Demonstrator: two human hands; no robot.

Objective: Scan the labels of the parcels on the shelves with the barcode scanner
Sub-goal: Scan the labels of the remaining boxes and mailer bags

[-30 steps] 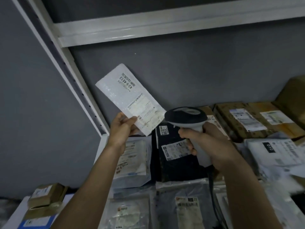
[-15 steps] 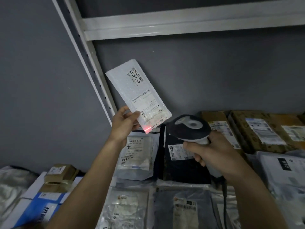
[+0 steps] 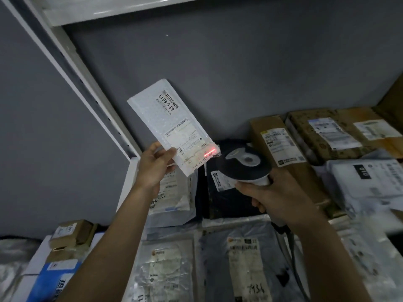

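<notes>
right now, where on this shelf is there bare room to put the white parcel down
Hardly any. The left hand holds the white parcel up; beneath it parcels lie edge to edge, from the black parcel to the brown boxes. The only bare patch showing is a strip of shelf between the corner post and the clear bag.

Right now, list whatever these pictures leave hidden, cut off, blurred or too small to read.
All in the head view:
- Scanner handle: wrapped by the right hand.
- White parcel: the left hand covers its lower corner; the fine label print is too small to read.
- Black parcel: partly behind the scanner and right hand.
- Parcels at the right edge: blurred and cut off by the frame.
</notes>
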